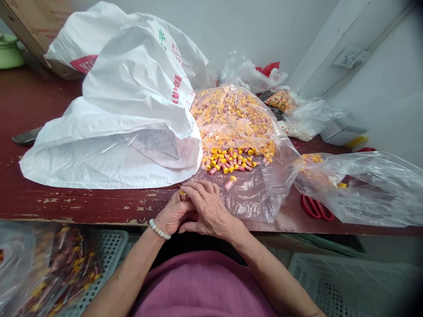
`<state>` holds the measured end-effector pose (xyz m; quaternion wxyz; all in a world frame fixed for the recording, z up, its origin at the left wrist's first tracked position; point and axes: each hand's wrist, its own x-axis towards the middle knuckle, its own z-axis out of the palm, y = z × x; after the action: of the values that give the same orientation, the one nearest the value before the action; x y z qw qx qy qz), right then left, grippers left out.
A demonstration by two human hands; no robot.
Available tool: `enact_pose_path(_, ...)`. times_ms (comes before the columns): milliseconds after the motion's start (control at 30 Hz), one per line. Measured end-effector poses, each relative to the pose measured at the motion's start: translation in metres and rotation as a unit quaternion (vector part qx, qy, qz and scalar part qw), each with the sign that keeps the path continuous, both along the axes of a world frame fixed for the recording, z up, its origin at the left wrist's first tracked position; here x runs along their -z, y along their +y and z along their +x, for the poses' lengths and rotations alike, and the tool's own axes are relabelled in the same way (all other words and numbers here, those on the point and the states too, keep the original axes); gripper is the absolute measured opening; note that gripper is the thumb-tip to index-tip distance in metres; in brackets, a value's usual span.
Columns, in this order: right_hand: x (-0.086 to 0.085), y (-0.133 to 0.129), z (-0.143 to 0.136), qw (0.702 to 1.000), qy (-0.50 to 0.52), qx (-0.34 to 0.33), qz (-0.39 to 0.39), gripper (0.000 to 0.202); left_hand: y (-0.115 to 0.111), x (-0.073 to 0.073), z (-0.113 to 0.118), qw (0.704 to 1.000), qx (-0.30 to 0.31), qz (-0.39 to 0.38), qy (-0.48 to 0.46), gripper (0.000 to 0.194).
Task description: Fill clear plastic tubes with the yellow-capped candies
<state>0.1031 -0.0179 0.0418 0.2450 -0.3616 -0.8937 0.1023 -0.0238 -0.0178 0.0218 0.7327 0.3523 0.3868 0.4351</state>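
My left hand [172, 212], with a beaded bracelet at the wrist, is closed around a small yellow-capped tube [183, 196]. Over it lies my right hand [209, 208], its fingers curled against the left fingers. Whatever the right fingers grip is hidden. Both hands are at the table's front edge. Just beyond them, one loose tube with a yellow cap [230, 182] lies on clear plastic. Behind it, a heap of similar red-patterned tubes [233, 159] spills from the mouth of a large clear plastic bag [238, 110].
A white woven sack [132, 110] stands left on the red table [99, 204]. Red-handled scissors [315, 208] lie right, beside another clear bag [366, 189]. Filled bags [284, 103] lean by the wall. Below the edge are plastic baskets, the left one [110, 251] beside bagged tubes [71, 264].
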Motion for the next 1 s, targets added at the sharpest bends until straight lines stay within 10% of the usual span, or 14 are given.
enact_pose_path(400,0.017,0.0,-0.012,0.997,0.07,0.011,0.013,0.058,-0.005,0.004,-0.002,0.996,-0.061,0.026,0.052,0.021)
enact_pose_path(633,0.011,0.006,0.011,0.989,0.125,0.044,-0.064,0.111,-0.012,-0.005,-0.012,0.993,-0.001,-0.053,-0.107,0.026)
enact_pose_path(1000,0.016,0.011,0.008,0.995,0.082,0.012,-0.064,0.075,-0.02,0.001,-0.015,0.987,-0.003,-0.065,-0.145,0.026)
